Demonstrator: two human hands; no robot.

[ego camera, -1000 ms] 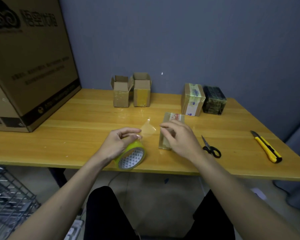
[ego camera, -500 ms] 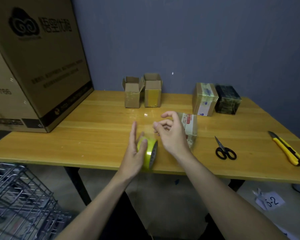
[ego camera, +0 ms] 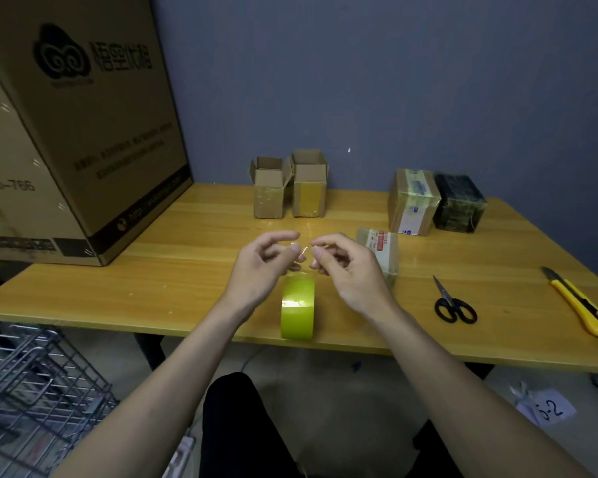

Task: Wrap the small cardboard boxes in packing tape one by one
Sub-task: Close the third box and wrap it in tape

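Wood table (ego camera: 173,270), glossy tape roll (ego camera: 297,310)

Left hand (ego camera: 256,270) and right hand (ego camera: 349,274) raised above tabletop (ego camera: 187,281), fingertips close together, pinching thin clear tape strip (ego camera: 304,251) between them. Yellow-green tape roll (ego camera: 297,310) stands on edge near front edge, just below hands. Taped small box (ego camera: 382,250) lies partly hidden behind right hand. Two open-flapped boxes (ego camera: 290,189) side by side at back, touching. Wrapped box (ego camera: 413,201) and black box (ego camera: 458,203) at back right. Scissors (ego camera: 453,303) right of hands; yellow utility knife (ego camera: 580,301) further right. Large carton (ego camera: 76,132) at left. Wire rack (ego camera: 32,391) below left.
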